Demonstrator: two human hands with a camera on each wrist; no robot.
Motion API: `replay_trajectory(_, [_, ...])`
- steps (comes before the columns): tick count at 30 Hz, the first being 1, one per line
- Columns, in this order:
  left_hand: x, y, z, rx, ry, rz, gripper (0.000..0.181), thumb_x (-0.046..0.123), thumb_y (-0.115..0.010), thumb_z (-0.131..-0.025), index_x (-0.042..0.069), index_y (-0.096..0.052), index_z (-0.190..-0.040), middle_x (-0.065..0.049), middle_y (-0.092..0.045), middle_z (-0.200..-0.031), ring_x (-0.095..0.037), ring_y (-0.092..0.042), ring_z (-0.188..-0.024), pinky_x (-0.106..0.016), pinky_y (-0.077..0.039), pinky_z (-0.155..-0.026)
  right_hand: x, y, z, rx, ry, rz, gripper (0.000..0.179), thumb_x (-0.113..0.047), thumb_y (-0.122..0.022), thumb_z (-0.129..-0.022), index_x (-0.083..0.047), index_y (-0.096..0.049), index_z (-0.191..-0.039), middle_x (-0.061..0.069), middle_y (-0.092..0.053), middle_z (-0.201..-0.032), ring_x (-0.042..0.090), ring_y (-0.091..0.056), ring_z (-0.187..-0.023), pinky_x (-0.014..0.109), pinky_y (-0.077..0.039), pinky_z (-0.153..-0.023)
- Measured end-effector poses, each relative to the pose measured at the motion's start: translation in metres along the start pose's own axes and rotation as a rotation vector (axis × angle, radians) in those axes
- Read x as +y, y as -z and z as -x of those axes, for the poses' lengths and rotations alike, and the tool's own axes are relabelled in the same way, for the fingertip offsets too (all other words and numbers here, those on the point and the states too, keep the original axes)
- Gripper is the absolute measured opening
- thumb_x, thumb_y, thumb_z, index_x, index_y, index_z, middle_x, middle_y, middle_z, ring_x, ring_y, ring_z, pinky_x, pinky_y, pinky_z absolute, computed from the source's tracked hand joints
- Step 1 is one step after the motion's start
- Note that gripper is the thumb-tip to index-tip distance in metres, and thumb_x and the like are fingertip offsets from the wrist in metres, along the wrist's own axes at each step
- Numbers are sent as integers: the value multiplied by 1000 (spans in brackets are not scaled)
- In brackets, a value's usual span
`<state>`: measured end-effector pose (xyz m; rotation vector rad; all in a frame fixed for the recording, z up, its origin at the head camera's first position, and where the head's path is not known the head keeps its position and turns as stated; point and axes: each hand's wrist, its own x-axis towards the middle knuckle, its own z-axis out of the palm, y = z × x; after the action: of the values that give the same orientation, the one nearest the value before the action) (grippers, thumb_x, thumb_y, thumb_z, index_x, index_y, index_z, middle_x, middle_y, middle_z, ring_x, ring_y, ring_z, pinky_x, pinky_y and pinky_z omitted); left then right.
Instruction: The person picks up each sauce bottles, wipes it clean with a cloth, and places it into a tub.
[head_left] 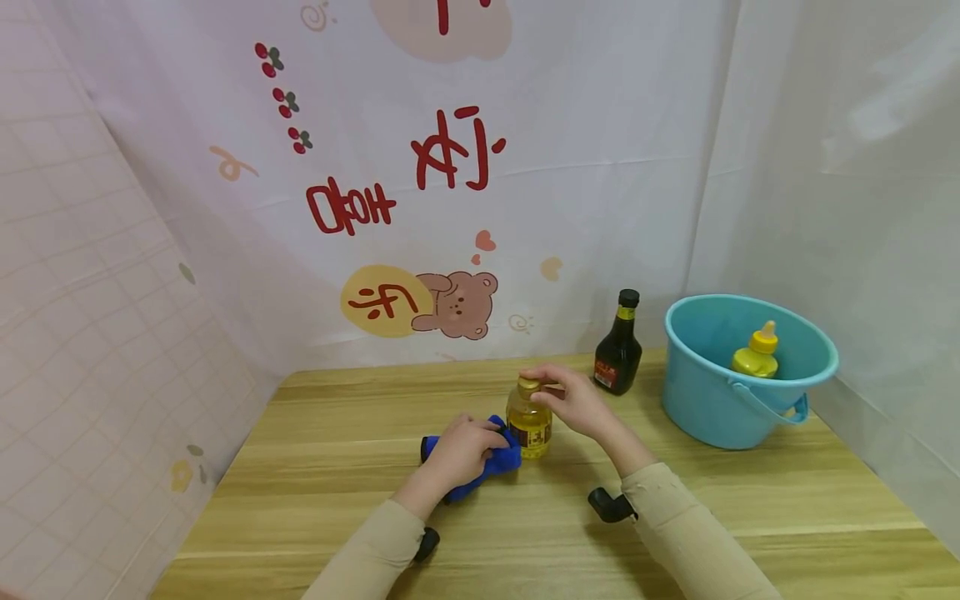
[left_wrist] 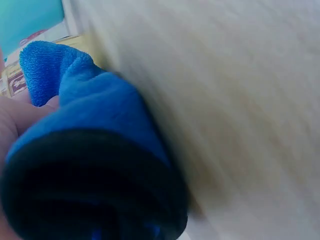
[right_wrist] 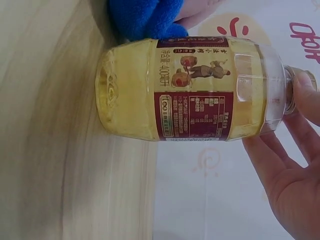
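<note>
My right hand (head_left: 573,402) grips a small bottle of yellow cooking oil (head_left: 529,429) by its cap and neck. In the right wrist view the oil bottle (right_wrist: 195,90) shows its maroon and cream label, with the thumb and fingers around the neck. My left hand (head_left: 465,448) holds a bunched blue towel (head_left: 487,471) with dark edging, pressed against the bottle's left side. Close up in the left wrist view, the folded towel (left_wrist: 105,110) hides most of the fingers, and a strip of the label shows behind it.
A dark sauce bottle (head_left: 618,350) with a black cap stands behind my right hand. To its right is a light blue bucket (head_left: 708,408) holding a yellow-capped squeeze bottle (head_left: 756,358). A printed white curtain (head_left: 600,167) hangs behind the wooden table (head_left: 315,500).
</note>
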<state>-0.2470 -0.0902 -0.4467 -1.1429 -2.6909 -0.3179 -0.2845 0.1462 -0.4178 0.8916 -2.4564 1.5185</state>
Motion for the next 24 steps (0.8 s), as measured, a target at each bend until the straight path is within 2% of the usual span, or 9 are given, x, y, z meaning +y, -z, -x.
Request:
replay_trajectory(4, [0,0,-1,-39,12,1,27,-2,-73,-86,17,-79,-104,5,-74,-103,-18,-63,-114,-38,-46,-91,0,-1,0,5,10,-4,33,2,-64,-94,-5,-65,-126,12,-63,-127,32,-61,-114,42,-51,-95])
replay_trajectory(8, [-2,0,1,-29,4,3,27,-2,-73,-86,16,-79,-104,4,-74,-103,-18,-64,-113,-37,-47,-91,-2,-3,1,23,30,29,34,-2,-68,-93,-6,-65,-127,11,-64,-126,31,-61,-113,49,-50,-96])
replay_trajectory(11, [-4,2,4,-11,10,23,27,-4,-72,-86,15,-79,-104,2,-74,-104,-19,-64,-112,-39,-48,-93,-5,-4,2,60,39,103,40,-8,-72,-90,-7,-64,-129,11,-65,-125,31,-61,-113,52,-49,-96])
replay_trajectory(15, [-7,7,8,10,52,75,29,-6,-68,-88,14,-78,-107,-2,-73,-109,-21,-63,-114,-44,-47,-97,-13,-7,2,151,33,257,50,-18,-80,-85,-7,-63,-131,13,-64,-124,31,-61,-111,51,-50,-94])
replay_trajectory(19, [-10,14,12,71,67,102,29,-5,-69,-88,13,-77,-109,-4,-72,-113,-25,-63,-114,-46,-48,-97,-21,-11,2,231,11,379,55,-24,-85,-80,-7,-65,-128,14,-66,-117,31,-63,-104,47,-52,-88])
replay_trajectory(24, [-11,22,18,185,78,151,30,-7,-71,-86,12,-76,-108,-6,-72,-113,-28,-62,-115,-46,-49,-96,-29,-17,1,265,-51,469,49,-30,-86,-79,-10,-68,-120,7,-69,-109,26,-66,-94,42,-55,-79])
